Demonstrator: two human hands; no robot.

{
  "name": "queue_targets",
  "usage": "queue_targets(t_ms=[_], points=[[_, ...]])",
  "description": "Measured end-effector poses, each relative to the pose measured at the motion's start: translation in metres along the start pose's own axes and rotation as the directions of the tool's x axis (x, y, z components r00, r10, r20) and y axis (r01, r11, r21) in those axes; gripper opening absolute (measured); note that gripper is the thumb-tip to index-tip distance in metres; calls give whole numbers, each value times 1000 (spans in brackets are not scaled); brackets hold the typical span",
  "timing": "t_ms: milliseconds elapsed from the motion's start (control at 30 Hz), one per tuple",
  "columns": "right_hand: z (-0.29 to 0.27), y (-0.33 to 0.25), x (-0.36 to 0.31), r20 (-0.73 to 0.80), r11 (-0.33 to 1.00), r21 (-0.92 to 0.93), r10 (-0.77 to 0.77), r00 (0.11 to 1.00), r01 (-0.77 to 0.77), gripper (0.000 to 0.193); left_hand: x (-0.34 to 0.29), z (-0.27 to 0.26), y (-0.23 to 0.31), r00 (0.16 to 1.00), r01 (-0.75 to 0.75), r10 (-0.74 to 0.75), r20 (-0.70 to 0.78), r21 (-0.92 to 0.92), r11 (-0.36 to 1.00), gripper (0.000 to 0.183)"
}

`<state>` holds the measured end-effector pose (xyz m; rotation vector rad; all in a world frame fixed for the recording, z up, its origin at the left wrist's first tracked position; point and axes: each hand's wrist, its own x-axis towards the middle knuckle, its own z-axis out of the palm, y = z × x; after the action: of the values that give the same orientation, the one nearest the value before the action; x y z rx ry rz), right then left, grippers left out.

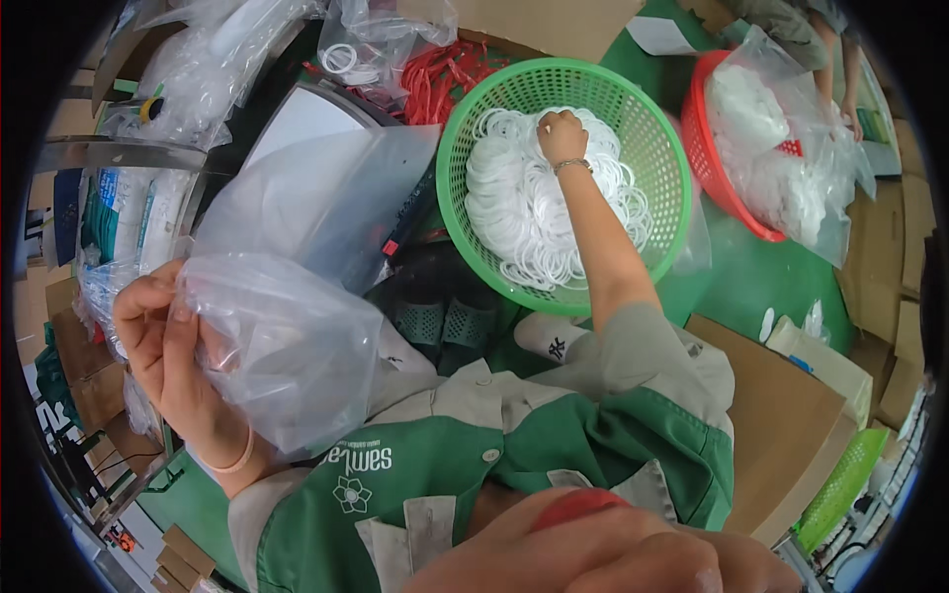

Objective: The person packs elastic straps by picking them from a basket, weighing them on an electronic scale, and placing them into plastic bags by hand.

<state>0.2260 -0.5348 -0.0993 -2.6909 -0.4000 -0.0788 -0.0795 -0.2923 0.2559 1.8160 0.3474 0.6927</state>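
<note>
My left hand is at the left with its fingers curled on the edge of a clear plastic bag. The bag hangs limp in front of my chest and looks empty. On my other side, my right hand reaches down into a round green plastic basket. Its fingers are bent closed on the thin white rings heaped inside; how many it grips is hidden. Loose rings lie close around that hand, mostly in stacked rows.
A red basket with bagged white material stands to the right. A grey-white scale-like box lies partly under plastic sheets. Red strips and a bag of white rings are behind. Cardboard stands near my right side.
</note>
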Motion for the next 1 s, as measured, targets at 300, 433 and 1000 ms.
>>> queue_targets(t_ms=[300, 433, 1000], points=[[8, 6, 30, 100, 992, -123, 20, 995, -7, 16, 19, -1, -19, 986, 1, -10, 164, 56, 998, 11], [-39, 41, 32, 65, 999, 20, -39, 997, 38, 13, 17, 1, -16, 985, 96, -111, 129, 117, 988, 14], [-274, 203, -181, 167, 914, 41, 391, 905, -403, 14, -1, -5, 0, 922, -182, 70, 382, 266, 947, 36]])
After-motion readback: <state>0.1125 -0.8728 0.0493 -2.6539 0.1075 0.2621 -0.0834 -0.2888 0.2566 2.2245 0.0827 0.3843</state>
